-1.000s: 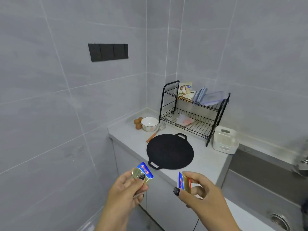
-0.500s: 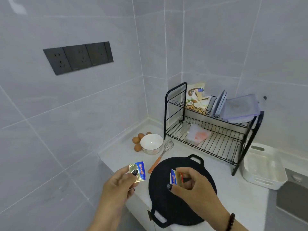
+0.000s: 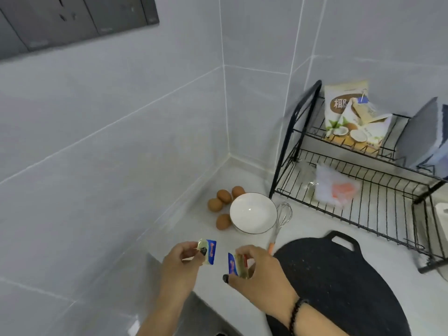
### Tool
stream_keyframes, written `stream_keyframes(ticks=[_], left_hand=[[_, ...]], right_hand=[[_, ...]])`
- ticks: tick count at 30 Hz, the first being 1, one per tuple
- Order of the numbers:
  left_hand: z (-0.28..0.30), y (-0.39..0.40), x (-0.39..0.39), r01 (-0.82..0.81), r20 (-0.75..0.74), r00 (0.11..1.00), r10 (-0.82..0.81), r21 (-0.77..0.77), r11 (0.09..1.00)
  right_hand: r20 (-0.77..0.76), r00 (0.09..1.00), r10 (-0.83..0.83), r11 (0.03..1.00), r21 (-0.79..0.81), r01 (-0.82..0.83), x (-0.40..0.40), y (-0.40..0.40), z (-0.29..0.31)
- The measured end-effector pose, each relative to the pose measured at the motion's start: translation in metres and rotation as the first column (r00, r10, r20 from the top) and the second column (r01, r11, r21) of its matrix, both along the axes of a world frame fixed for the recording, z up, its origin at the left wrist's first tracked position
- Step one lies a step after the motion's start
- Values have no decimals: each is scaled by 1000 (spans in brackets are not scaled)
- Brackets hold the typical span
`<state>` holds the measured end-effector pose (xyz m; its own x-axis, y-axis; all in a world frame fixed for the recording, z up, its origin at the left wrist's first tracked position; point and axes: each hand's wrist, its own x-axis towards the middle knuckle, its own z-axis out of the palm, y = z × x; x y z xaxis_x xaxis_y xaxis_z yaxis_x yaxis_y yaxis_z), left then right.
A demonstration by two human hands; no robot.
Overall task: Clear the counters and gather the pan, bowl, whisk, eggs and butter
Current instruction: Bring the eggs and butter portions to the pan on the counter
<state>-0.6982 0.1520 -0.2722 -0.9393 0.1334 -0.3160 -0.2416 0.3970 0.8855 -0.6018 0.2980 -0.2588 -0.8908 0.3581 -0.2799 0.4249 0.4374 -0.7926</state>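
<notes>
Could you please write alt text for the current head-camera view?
Each of two hands, left and right, pinches a small butter packet above a counter holding four eggs, a white bowl, a whisk and a black pan.

Over the last second the head camera closed in on the counter (image 3: 303, 229) corner and tipped downward, so the eggs (image 3: 224, 195), bowl (image 3: 252, 212) and whisk (image 3: 282, 218) grew large at 12 o'clock. The left hand (image 3: 180, 265) and right hand (image 3: 257, 272), each pinching a foil butter packet (image 3: 209, 251) (image 3: 236, 265), travelled from off the counter's front edge to above its surface, the right hand leaving the black pan (image 3: 344, 282), now at its 3 o'clock.
</notes>
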Motion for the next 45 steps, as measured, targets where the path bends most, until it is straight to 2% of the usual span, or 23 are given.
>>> stream_keyframes(ticks=[7,10,14,20,26,29,32,35,37,40,43,45], left_hand=[[-66,-4,-96,252,87,967,-238,-228,940],[-82,0,-107,327,119,945,-306,-246,913],[-92,5,-113,389,101,921,-375,-258,885],[-92,14,-111,419,45,904,-425,-292,860],[-98,18,-109,407,-26,889,-457,-407,817],[-96,25,-102,365,-80,887,-455,-482,796],[-87,34,-88,285,-110,902,-418,-575,767],[-74,42,-67,271,-127,912,-391,-529,804],[-66,48,-54,287,-117,914,-390,-493,821],[-47,56,-31,259,-124,933,-338,-420,870],[-39,56,-20,221,-100,959,-265,-317,922],[-35,56,-18,227,-61,965,-255,-292,929]], right_hand=[[213,965,-151,987,88,135,-92,-31,-65],[245,952,-182,978,144,150,-102,-35,-80],[249,957,-149,956,282,76,-107,-39,-94],[265,956,-123,951,306,37,-105,-41,-94],[263,959,-109,971,236,45,-89,-37,-89],[229,958,-175,963,242,118,-69,-20,-80],[193,920,-342,927,232,295,-44,12,-76],[217,846,-487,873,158,462,-29,45,-78],[246,824,-510,859,110,499,-30,59,-81],[319,843,-433,900,108,421,-37,72,-85],[415,838,-353,935,182,304,-47,75,-88],[437,831,-343,939,151,308,-50,76,-90]])
